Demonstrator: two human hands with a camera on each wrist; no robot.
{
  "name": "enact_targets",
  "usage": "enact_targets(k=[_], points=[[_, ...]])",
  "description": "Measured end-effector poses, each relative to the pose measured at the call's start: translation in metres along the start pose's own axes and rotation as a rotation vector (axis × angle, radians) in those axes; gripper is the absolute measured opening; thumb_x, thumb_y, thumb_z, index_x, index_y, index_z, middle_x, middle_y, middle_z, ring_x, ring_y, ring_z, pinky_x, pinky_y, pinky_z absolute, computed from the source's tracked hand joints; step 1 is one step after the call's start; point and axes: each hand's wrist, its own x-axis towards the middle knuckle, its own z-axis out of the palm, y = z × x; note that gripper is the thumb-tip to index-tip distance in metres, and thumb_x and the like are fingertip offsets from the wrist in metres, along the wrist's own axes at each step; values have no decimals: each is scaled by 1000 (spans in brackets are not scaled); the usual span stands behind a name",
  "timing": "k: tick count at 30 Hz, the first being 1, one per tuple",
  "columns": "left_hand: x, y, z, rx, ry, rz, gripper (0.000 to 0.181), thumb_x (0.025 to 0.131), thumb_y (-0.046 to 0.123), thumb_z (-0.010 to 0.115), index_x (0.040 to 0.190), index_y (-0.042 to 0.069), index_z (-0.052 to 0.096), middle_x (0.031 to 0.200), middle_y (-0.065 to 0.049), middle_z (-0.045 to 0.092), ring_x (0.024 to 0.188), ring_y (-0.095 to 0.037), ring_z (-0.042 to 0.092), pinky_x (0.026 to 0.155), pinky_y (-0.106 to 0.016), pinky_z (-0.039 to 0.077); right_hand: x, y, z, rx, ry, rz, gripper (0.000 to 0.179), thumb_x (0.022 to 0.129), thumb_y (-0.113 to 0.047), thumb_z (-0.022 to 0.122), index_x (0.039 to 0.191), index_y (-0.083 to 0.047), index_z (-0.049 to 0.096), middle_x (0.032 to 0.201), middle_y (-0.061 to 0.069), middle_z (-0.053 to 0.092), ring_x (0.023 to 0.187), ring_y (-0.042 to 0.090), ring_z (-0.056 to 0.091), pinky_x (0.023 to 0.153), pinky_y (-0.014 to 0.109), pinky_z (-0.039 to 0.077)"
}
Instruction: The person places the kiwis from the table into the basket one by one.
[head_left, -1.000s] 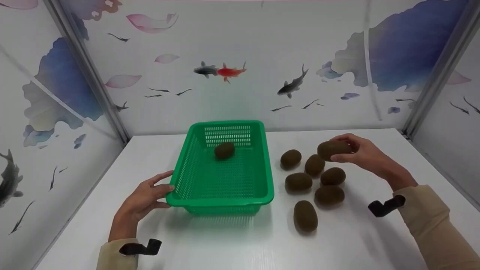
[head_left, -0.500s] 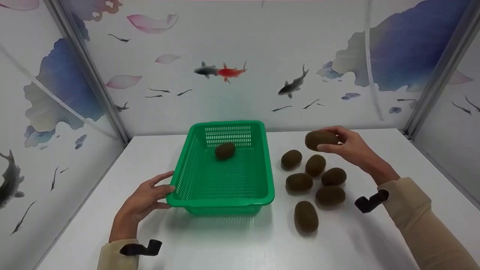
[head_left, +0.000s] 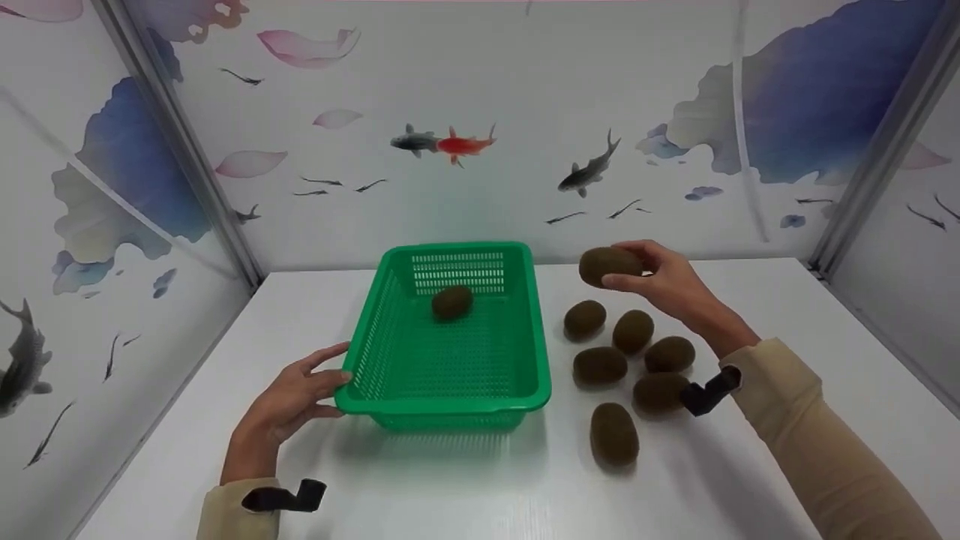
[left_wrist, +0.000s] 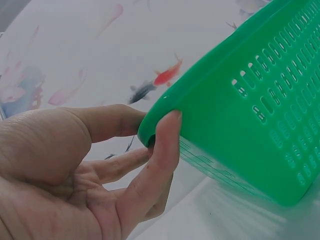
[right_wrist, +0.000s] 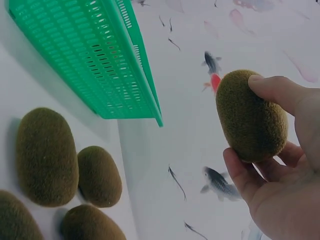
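My right hand (head_left: 664, 283) holds a brown fuzzy kiwi (head_left: 609, 267) raised over the back of the table, to the right of the green basket (head_left: 444, 406). In the right wrist view, the thumb lies on top of this kiwi (right_wrist: 252, 117) and the fingers are under it. With its fingertips, my left hand (head_left: 289, 397) grips the basket's rim at the near left corner; the left wrist view shows fingers on both sides of the rim (left_wrist: 167, 97). Inside the basket, one kiwi (head_left: 452, 302) lies near the far end.
Several kiwis lie on the white table (head_left: 465, 487) right of the basket, among them a kiwi (head_left: 585, 320) near its side and a kiwi (head_left: 614, 435) closest to the front. Behind the table rises a wall (head_left: 480, 202) printed with fish.
My right hand has moved left and toward the back with the kiwi, nearer the basket. My left hand and the basket have stayed in place.
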Motion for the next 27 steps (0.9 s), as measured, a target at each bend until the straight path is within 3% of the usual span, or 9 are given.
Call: enact_targets(k=[15, 27], points=[[1, -1, -1, -7, -7, 3, 70, 97, 21, 64, 158, 13, 30, 123, -10, 67, 104, -16, 70, 77, -31, 61, 16, -29, 21, 22, 9, 29, 67, 93, -33, 72, 149, -11, 42, 146, 19, 45, 134, 37, 48, 112, 54, 43], [2, -3, -2, -8, -5, 5, 69, 97, 21, 64, 157, 13, 31, 126, -14, 64, 105, -18, 70, 77, -31, 61, 34, -48, 49, 29, 10, 18, 59, 93, -25, 72, 145, -12, 47, 143, 17, 49, 125, 34, 54, 110, 48, 47]])
